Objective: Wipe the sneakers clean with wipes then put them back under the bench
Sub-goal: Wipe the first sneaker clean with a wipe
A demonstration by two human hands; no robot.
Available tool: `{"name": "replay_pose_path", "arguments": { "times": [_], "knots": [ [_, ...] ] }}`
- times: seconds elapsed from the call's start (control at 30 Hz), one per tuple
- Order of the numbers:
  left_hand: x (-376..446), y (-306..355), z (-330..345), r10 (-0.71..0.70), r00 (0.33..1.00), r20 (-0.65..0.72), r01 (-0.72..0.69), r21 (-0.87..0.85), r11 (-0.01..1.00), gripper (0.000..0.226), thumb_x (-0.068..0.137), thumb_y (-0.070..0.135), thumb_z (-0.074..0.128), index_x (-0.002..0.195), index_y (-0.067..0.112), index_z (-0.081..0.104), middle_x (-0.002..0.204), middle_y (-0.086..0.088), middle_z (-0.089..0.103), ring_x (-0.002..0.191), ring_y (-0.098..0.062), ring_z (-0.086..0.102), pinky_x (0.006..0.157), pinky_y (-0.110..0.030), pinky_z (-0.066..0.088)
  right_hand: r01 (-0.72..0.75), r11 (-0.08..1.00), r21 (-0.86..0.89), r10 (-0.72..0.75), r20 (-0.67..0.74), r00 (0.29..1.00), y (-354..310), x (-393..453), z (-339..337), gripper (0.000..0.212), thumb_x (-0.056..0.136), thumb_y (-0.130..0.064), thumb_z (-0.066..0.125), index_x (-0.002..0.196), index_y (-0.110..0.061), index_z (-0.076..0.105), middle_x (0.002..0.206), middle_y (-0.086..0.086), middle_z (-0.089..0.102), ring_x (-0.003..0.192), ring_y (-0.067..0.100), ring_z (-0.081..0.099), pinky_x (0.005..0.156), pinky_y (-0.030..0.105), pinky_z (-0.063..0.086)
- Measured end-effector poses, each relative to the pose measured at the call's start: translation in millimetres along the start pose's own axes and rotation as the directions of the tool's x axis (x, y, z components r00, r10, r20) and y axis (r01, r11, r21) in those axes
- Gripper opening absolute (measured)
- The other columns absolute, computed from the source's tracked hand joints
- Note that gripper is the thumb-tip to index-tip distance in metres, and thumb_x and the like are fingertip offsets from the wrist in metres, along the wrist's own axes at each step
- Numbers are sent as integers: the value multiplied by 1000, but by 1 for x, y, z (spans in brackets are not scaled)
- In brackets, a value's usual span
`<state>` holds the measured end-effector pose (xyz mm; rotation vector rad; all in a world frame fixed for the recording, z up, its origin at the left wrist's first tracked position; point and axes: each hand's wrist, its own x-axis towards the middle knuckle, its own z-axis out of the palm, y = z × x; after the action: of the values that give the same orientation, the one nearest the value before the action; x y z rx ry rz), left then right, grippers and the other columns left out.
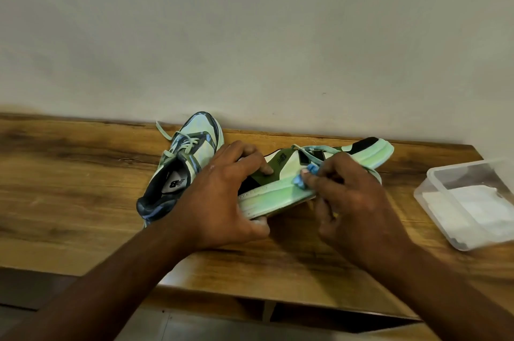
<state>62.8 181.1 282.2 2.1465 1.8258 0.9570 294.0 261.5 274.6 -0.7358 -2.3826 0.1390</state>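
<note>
Two green, white and dark sneakers are on the wooden bench top (83,173). One sneaker (183,162) stands upright near the wall, toe toward it. The other sneaker (333,165) is tipped on its side, its pale green sole facing me. My left hand (222,196) grips this sneaker at the heel end, fingers over the upper and thumb under the sole. My right hand (350,201) pinches a small crumpled blue wipe (301,180) and presses it against the sole's edge near the middle.
A clear plastic container (434,182) with white wipes (478,204) inside sits at the bench's right end. The plain wall runs right behind the sneakers. Below the bench's front edge a dark open space shows.
</note>
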Motion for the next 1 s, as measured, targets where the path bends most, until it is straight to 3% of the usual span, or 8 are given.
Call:
{"name": "replay_pose_path", "arguments": {
  "times": [0.13, 0.23, 0.33, 0.43, 0.57, 0.67, 0.83, 1.0],
  "knots": [
    [5, 7, 15, 30, 999, -39, -32, -57, 998, 62, 76, 45, 84, 132, 25, 69, 148, 13, 56, 141, -5, 48, 119, -49, 38, 64, 998, 15, -65, 88, 994, -16, -7, 4, 48, 85, -13, 56, 130, 0, 68, 108, 10, 55, 94, 23, 56, 69, 33, 57],
    [7, 6, 23, 5, 998, -56, -11, -96, 995, 60, 77, 43, 83, 132, 23, 72, 138, 13, 66, 136, -5, 54, 115, -49, 44, 63, 998, 14, -64, 103, 993, -9, -8, -2, 41, 84, -5, 65, 125, -2, 72, 108, 11, 60, 94, 23, 60, 70, 31, 57],
    [9, 5, 24, -23, 997, -69, 16, -110, 994, 62, 74, 54, 85, 129, 27, 74, 135, 16, 68, 134, -5, 56, 109, -49, 48, -43, 998, 47, 43, -5, 999, 8, -6, -13, 34, 79, -1, 81, 111, -9, 79, 103, 3, 68, 86, 9, 63, 76, 13, 52],
    [8, 11, 28, -28, 993, -115, 16, -105, 994, 63, 73, 56, 86, 127, 24, 76, 133, 13, 70, 131, -1, 58, 116, -44, 45, -167, 982, 92, 178, -128, 976, 16, 0, -22, 26, 78, -6, 85, 103, -11, 81, 94, 0, 72, 75, 1, 60, 73, 2, 45],
    [8, 14, 32, -10, 991, -137, -7, -117, 993, 56, 74, 38, 87, 126, 18, 76, 132, 8, 72, 127, 1, 61, 119, -39, 42, -99, 986, 134, 104, -35, 994, -14, -5, -2, 29, 79, -7, 81, 107, -12, 80, 99, -1, 69, 84, 6, 62, 75, 12, 52],
    [7, 14, 31, -1, 991, -136, -16, -127, 992, 57, 72, 34, 88, 125, 18, 76, 131, 8, 71, 127, 3, 61, 120, -36, 41, -83, 985, 154, 78, 36, 996, -13, -4, -8, 27, 77, -11, 82, 104, -14, 80, 95, -3, 68, 78, 6, 63, 64, 25, 59],
    [8, 14, 34, -29, 988, -151, 9, -133, 991, 58, 72, 42, 92, 124, 22, 77, 131, 11, 71, 127, 5, 60, 119, -38, 42, -245, 966, 80, 252, -98, 963, 11, 6, -23, 27, 77, -7, 86, 103, -14, 81, 90, -3, 69, 75, 6, 61, 66, 16, 51],
    [8, 13, 35, -46, 990, -136, 25, -148, 989, 54, 74, 36, 89, 125, 23, 77, 132, 13, 71, 128, 1, 60, 118, -44, 43, -139, 979, 150, 135, 39, 990, -17, 2, -7, 28, 77, -7, 84, 104, -15, 81, 94, -2, 69, 80, 8, 62, 67, 26, 59]
  ]
}}
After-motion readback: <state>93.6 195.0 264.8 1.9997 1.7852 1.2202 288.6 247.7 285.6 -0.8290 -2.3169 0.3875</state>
